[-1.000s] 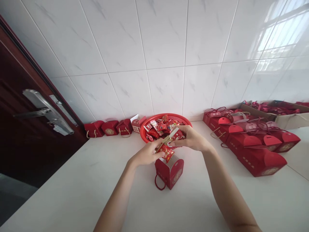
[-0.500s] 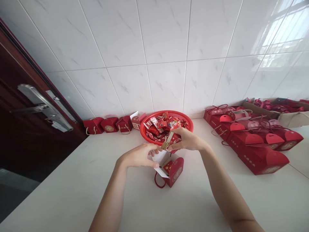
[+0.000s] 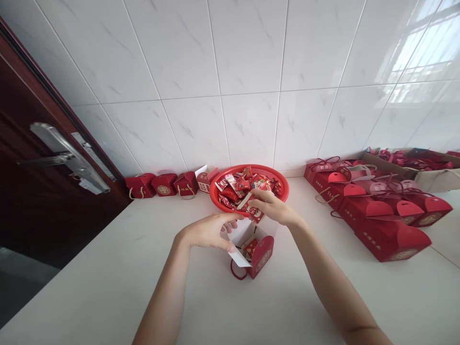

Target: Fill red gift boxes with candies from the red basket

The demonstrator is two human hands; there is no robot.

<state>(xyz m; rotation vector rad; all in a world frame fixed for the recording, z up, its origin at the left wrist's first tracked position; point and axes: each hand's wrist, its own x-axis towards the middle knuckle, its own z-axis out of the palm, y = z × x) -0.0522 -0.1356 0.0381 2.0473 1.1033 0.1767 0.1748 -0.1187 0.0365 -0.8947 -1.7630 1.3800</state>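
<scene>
A small red gift box [image 3: 262,256] stands with its flaps up on the white surface, its white inside showing. A red packet with gold print [image 3: 250,247] lies in it. My left hand [image 3: 212,231] is at the box's left side, fingers spread, thumb against a white flap and fingertips by the back flap. Above the box, my right hand [image 3: 271,206] pinches a red packet with pale characters and a white edge [image 3: 254,211]. Just behind is a red plastic basket [image 3: 283,195] heaped with wrapped sweets [image 3: 244,184].
Closed red boxes [image 3: 163,185] line the wall at the left, beside an open one [image 3: 205,179]. More red boxes [image 3: 391,235] are grouped at the right, before a carton [image 3: 431,175] of red items. A dark door [image 3: 32,158] stands left.
The packet in my right hand has turned, so its printed red face shows more. My right hand has shifted slightly left. My left hand has stayed at the box.
</scene>
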